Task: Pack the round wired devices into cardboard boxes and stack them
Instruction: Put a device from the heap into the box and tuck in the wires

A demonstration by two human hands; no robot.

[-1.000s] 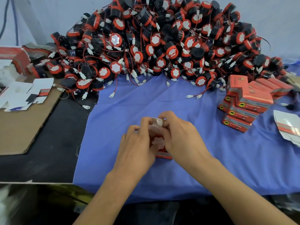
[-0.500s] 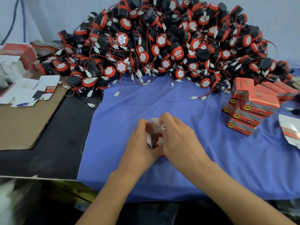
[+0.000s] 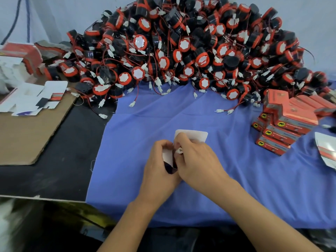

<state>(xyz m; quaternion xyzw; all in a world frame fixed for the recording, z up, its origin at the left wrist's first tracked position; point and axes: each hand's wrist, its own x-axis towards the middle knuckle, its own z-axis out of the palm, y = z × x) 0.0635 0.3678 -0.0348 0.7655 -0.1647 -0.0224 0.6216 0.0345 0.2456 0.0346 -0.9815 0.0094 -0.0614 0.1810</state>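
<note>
Mouth of the small white-lined cardboard box [image 3: 192, 136], gripped by the left hand [image 3: 160, 171], faces away, the right hand [image 3: 198, 164] pinching a white plastic plug [image 3: 179, 150] there.

wall [image 3: 54, 17]: pale grey-blue, plain
cable [image 3: 27, 17]: dark, hanging down the wall, far left
table [image 3: 60, 160]: black top
cloth [image 3: 263, 188]: blue, creased, covering the table's right part
cardboard sheet [image 3: 27, 139]: brown, flat on the table's left
light: soft, even
</note>
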